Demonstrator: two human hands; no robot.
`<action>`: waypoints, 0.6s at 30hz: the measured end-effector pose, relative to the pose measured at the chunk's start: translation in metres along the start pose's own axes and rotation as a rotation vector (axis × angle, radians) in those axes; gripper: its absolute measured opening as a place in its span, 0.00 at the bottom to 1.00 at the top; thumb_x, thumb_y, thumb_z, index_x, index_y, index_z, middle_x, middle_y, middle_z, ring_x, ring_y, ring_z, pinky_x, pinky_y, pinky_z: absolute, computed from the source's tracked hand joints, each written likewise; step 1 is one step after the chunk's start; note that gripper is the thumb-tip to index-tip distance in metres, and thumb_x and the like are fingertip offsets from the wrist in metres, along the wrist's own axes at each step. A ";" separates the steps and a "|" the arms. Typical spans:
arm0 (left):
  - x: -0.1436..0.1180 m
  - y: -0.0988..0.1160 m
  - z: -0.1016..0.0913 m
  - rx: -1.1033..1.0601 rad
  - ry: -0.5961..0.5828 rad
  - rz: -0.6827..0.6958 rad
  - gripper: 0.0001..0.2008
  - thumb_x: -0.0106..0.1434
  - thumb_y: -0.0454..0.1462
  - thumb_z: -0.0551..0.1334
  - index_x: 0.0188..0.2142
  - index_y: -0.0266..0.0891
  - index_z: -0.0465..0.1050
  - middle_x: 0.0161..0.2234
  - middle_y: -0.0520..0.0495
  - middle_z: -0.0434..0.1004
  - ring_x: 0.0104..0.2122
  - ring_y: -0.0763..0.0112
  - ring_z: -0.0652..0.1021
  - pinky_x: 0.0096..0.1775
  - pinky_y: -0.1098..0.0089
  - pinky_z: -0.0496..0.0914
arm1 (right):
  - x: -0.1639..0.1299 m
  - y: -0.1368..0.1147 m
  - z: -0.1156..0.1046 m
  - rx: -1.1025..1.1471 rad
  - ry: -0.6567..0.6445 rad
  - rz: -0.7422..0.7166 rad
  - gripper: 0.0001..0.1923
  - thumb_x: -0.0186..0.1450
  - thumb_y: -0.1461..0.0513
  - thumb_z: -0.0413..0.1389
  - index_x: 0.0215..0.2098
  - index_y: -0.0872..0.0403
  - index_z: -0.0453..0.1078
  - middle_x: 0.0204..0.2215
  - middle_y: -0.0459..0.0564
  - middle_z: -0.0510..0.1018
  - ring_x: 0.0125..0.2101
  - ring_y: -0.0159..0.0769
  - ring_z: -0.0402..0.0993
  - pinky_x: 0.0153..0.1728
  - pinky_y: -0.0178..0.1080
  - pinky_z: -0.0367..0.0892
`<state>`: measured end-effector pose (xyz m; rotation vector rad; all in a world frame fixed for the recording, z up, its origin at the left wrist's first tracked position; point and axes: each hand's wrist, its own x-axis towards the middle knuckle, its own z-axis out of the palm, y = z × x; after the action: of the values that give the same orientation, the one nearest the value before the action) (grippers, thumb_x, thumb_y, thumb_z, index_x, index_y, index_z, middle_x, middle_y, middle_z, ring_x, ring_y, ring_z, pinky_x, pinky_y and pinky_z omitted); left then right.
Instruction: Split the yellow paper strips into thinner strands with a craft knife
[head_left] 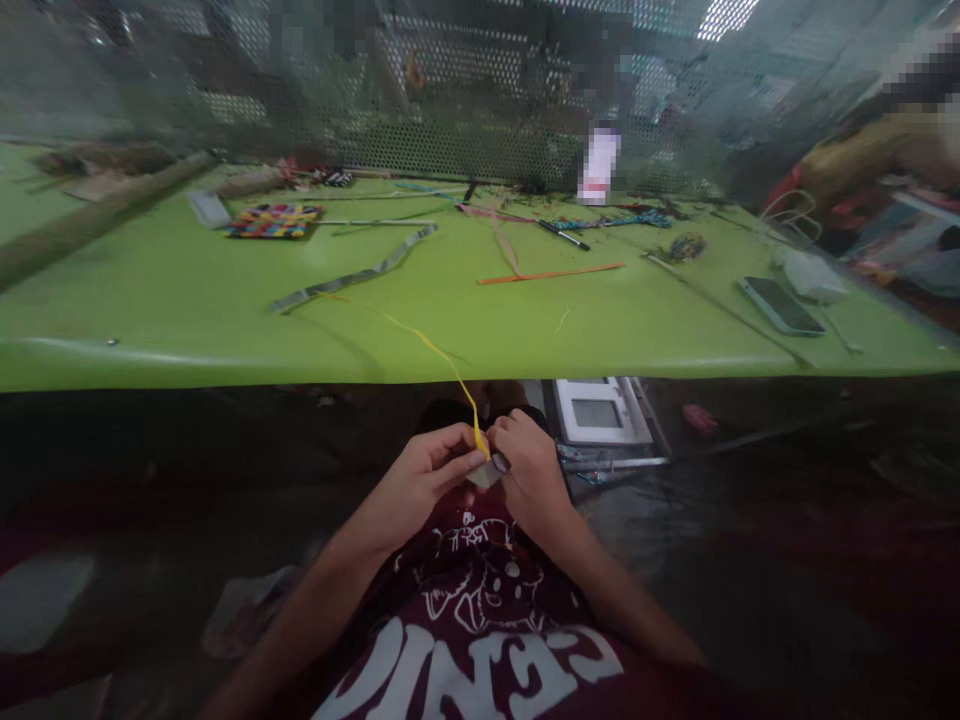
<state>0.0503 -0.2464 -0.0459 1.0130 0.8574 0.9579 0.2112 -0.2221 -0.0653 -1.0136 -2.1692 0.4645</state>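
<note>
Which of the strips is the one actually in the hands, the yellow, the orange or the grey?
The yellow strip: both hands pinch its end below the table edge; the others lie untouched on top.

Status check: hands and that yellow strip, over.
Both hands, left hand and right hand, pinch yellow strip and grey piece. Strip trails onto green table. Nothing between.

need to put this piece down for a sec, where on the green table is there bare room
The near strip of the green table is bare, from its front edge up to the grey strip and orange strip. Another bare patch lies between the orange strip and the phone. The far edge by the mesh is crowded.
</note>
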 end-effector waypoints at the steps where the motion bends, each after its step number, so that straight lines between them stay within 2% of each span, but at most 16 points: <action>1: 0.000 0.000 0.000 -0.001 0.000 -0.006 0.11 0.63 0.42 0.65 0.30 0.37 0.70 0.25 0.53 0.69 0.24 0.75 0.68 0.28 0.74 0.64 | 0.000 0.000 0.000 0.002 0.005 -0.003 0.13 0.68 0.68 0.46 0.25 0.55 0.57 0.25 0.49 0.66 0.31 0.34 0.58 0.31 0.36 0.52; 18: 0.000 0.002 0.001 -0.053 -0.003 -0.031 0.11 0.62 0.42 0.66 0.30 0.37 0.71 0.24 0.54 0.69 0.24 0.77 0.68 0.27 0.76 0.64 | 0.003 -0.002 0.002 -0.024 0.035 -0.008 0.14 0.68 0.68 0.48 0.24 0.55 0.57 0.24 0.48 0.65 0.29 0.34 0.58 0.30 0.36 0.51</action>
<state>0.0503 -0.2461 -0.0438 0.9532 0.8389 0.9482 0.2078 -0.2211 -0.0645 -1.0182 -2.1520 0.4143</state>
